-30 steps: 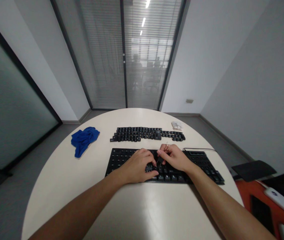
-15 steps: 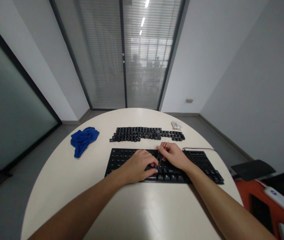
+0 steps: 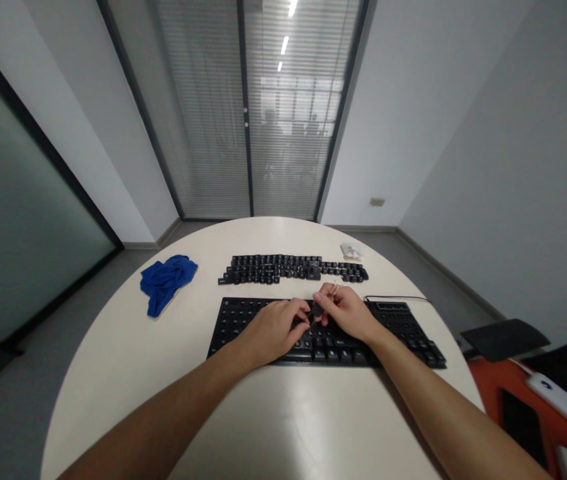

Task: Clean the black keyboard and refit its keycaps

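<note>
A black keyboard (image 3: 233, 313) lies across the table before me, its left part stripped of keycaps and its front row still capped. Above its middle, my right hand (image 3: 346, 310) is closed around a keycap puller (image 3: 317, 310) with a dark body and thin wire ends. My left hand (image 3: 278, 330) reaches in from the left, thumb and forefinger pinched at the puller's wires. Whatever sits between those fingertips is too small and dark to make out. Loose black keycaps (image 3: 256, 269) stand in rows behind the keyboard.
A crumpled blue cloth (image 3: 168, 280) lies at the left of the round white table (image 3: 113, 373). At the back right is a small clear bag (image 3: 352, 251). The keyboard's cable (image 3: 398, 297) runs off rightward. An orange seat (image 3: 493, 387) holding a white power strip (image 3: 563, 403) stands beside the table.
My left hand has lifted slightly off the keys, its fingertips closing in at the puller's wires. The puller has tilted and risen a little in my right hand.
</note>
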Tool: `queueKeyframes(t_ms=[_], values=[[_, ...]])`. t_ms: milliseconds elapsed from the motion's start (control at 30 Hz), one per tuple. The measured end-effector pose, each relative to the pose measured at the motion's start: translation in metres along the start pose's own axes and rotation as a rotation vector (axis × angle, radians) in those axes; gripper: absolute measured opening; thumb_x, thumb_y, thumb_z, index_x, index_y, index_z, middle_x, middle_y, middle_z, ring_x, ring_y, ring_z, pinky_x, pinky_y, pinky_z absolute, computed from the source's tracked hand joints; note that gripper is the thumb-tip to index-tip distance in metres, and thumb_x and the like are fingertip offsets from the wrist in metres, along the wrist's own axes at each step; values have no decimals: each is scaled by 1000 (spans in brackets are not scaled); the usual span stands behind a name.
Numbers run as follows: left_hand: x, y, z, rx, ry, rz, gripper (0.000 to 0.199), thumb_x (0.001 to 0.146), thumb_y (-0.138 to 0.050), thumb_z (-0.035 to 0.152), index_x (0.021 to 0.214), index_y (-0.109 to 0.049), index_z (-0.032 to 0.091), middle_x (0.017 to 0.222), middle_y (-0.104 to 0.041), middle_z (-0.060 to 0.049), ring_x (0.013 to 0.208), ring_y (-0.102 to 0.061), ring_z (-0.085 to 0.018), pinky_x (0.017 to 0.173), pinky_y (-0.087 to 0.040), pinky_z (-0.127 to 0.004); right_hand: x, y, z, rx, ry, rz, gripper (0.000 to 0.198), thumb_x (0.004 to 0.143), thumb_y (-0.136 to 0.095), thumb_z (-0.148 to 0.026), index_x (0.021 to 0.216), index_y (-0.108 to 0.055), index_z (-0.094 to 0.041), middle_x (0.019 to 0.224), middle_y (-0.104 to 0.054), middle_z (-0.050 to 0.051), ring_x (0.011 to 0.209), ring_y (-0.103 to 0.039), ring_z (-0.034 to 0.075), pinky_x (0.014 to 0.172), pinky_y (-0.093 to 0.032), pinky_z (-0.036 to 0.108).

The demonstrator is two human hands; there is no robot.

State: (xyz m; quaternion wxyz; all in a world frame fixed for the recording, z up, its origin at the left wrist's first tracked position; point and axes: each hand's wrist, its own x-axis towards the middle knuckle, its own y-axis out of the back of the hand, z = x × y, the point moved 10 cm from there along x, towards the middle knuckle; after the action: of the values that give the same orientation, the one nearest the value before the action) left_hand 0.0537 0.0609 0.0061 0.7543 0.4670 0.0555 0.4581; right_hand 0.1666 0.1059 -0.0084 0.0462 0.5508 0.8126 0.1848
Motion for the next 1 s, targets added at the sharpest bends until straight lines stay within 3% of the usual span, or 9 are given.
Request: queueKeyframes(t_ms=[133, 333, 500, 767, 1000], values=[[0, 2, -6, 23, 36, 31, 13, 94, -57, 22, 106, -57, 21, 102, -68, -5, 97, -65, -21, 88, -51, -35, 2, 5, -1, -15, 24, 38, 42, 89, -61, -58, 76, -58, -18, 64, -69, 1, 48, -60, 13, 53, -47, 24], [0, 5, -5, 14, 45, 39, 24, 87, -62, 17, 110, -62, 19, 105, -69, -6, 97, -64, -22, 90, -52, -37, 1, 11, -6, -79, 55, 70, 44, 91, -59, -57, 72, -61, -17, 63, -68, 3, 49, -60, 13, 55, -48, 25], [2, 7, -4, -6, 47, 52, 15, 88, -60, 16, 101, -67, 19, 102, -73, -5, 99, -62, -23, 91, -50, -38, -3, 10, -15, -99, 97, 54, 41, 89, -62, -56, 73, -63, -18, 64, -69, 3, 50, -61, 14, 54, -48, 25], [2, 6, -5, 59, 22, 66, 16, 91, -56, 14, 103, -65, 18, 98, -69, -6, 94, -60, -22, 88, -49, -38, -6, -3, -25, -171, 152, -19, 40, 93, -58, -52, 75, -70, -18, 70, -68, 4, 57, -65, 15, 54, -49, 25], [1, 11, 5, 60, -16, 45, 23, 81, -60, 12, 103, -64, 18, 102, -67, -7, 97, -59, -24, 91, -50, -39, -6, -1, -21, -205, 135, -25, 39, 91, -61, -52, 73, -68, -19, 60, -66, 1, 53, -63, 15, 52, -47, 25]])
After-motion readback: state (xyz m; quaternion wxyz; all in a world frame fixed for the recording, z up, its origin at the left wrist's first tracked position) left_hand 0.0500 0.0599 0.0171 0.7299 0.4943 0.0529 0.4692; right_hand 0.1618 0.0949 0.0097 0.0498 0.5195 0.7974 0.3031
